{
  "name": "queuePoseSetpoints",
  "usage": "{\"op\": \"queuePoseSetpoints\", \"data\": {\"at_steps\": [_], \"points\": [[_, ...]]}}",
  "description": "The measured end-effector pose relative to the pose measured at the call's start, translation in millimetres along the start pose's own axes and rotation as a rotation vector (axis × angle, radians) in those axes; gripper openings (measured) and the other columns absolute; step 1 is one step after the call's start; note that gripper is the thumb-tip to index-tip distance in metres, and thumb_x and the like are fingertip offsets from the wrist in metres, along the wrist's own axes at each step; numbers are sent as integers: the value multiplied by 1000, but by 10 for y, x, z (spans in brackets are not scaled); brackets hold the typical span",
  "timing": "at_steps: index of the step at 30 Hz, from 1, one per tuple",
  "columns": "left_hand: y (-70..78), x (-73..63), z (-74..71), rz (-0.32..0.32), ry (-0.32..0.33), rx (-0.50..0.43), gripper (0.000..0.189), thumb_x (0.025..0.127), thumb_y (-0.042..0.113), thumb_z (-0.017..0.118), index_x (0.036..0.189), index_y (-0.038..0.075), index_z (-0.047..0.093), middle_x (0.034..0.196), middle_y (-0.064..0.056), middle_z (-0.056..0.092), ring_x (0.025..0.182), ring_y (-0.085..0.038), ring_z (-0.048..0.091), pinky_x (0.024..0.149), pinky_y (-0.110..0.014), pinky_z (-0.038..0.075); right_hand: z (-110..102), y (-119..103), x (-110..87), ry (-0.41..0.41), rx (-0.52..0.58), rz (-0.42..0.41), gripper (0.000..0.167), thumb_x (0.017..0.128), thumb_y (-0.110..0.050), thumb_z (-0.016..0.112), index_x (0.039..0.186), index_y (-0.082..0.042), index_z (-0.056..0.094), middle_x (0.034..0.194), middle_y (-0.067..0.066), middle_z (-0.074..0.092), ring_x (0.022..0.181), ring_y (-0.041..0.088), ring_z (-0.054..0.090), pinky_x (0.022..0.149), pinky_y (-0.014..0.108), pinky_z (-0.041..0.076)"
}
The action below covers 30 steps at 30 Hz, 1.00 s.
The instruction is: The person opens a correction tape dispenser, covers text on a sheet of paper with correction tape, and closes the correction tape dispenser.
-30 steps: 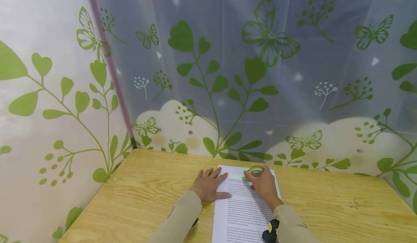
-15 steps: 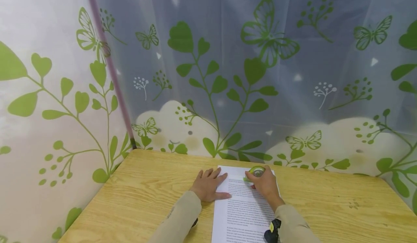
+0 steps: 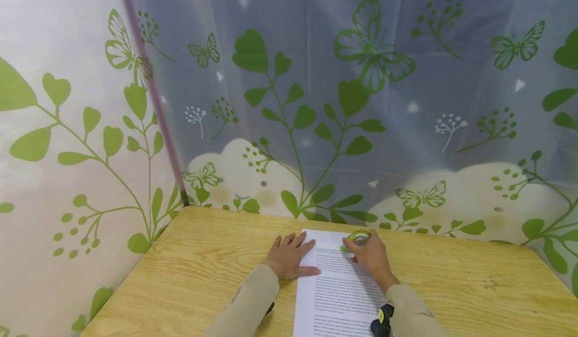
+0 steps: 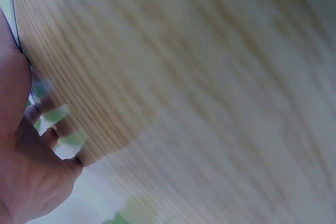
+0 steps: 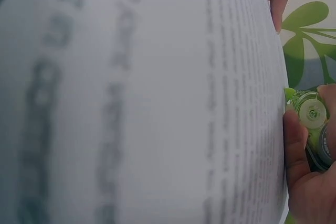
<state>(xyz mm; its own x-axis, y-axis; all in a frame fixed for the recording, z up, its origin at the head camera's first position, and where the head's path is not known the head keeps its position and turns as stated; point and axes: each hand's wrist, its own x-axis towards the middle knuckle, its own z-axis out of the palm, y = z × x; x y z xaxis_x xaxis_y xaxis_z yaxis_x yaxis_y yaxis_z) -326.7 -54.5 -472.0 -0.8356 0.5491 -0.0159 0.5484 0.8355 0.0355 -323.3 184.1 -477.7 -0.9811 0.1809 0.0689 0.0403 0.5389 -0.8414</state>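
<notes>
A printed sheet of paper (image 3: 343,297) lies on the wooden table. My left hand (image 3: 286,261) rests spread on its upper left side, thumb stretched over the margin. In the left wrist view that hand (image 4: 31,166) shows at the left edge, fingers flat. Near the top right of the sheet, my right hand (image 3: 372,258) grips a green correction tape dispenser (image 3: 359,237) between thumb and fingers. In the right wrist view, the dispenser (image 5: 312,113) has a clear green body with a reel inside, and its tip is down by the paper. Any tape laid on the sheet cannot be made out.
The light wooden table (image 3: 217,257) extends to both sides of the sheet. Behind it hangs a curtain (image 3: 307,126) printed with leaves and butterflies, meeting the table's back edge. A black device (image 3: 383,322) is worn at the right wrist.
My right hand has slid slightly to the right along the top lines of the sheet with the correction tape dispenser. My left hand has stayed in place.
</notes>
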Motion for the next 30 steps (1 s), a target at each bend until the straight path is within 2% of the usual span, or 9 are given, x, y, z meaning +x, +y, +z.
{"op": "queuePoseSetpoints", "data": {"at_steps": [4, 10, 21, 30], "points": [[4, 3, -6, 3, -5, -3, 78, 88, 71, 41, 151, 26, 32, 155, -6, 27, 137, -34, 29, 106, -56, 26, -40, -5, -9, -16, -4, 0, 64, 85, -33, 73, 121, 8, 40, 89, 18, 63, 55, 17, 64, 69, 40, 53], [21, -7, -37, -14, -24, -24, 79, 87, 72, 41, 151, 26, 31, 155, -5, 26, 138, -33, 27, 107, -56, 24, -54, 19, -12, -9, -10, 2, 64, 85, -33, 73, 122, 8, 40, 90, 18, 62, 54, 15, 63, 68, 37, 52], [-21, 35, 50, -10, -16, -24, 81, 86, 75, 39, 151, 27, 30, 156, -5, 25, 138, -33, 26, 107, -57, 23, -70, 10, -32, 1, -12, 2, 59, 85, -33, 73, 117, 7, 42, 88, 17, 62, 55, 16, 63, 69, 38, 52], [-38, 44, 75, -7, -19, -25, 81, 86, 75, 38, 152, 27, 29, 156, -5, 23, 139, -33, 25, 108, -58, 22, -104, 62, -7, -4, -9, 0, 64, 85, -35, 73, 121, 6, 40, 91, 17, 62, 55, 16, 64, 71, 38, 52]]}}
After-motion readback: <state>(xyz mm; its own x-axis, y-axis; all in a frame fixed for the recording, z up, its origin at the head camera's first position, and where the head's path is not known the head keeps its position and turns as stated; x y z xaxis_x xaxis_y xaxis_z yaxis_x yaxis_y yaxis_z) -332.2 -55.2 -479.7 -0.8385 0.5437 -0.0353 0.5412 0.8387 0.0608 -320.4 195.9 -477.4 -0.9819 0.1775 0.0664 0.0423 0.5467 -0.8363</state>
